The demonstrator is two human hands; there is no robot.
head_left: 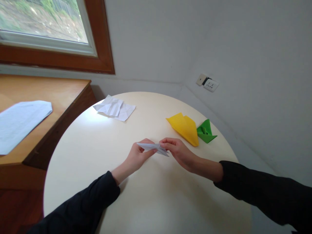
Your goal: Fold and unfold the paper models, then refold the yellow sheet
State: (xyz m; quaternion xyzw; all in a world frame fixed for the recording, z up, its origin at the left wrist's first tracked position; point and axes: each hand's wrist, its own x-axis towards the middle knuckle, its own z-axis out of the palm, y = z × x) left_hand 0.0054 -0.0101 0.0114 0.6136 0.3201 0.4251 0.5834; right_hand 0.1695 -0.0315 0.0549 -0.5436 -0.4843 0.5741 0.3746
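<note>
Between my two hands is a small folded piece of white paper point(157, 147), held above the round table. My left hand point(138, 154) pinches its left part, with the thumb on the near side and the fingers behind. At the paper's right part, my right hand point(177, 151) closes thumb and fingertips on it. Pointed layers of the paper stick out to the left and to the lower right. Just beyond my right hand lies a yellow folded paper point(184, 128), and a green folded paper boat point(206, 131) sits beside it.
Creased white sheets point(114, 108) lie at the far left of the round cream table point(80, 156). A wooden desk point(70, 89) on the left carries a pale blue-white sheet point(24, 122). The wall behind has a socket point(211, 85) and a brown-framed window point(104, 39).
</note>
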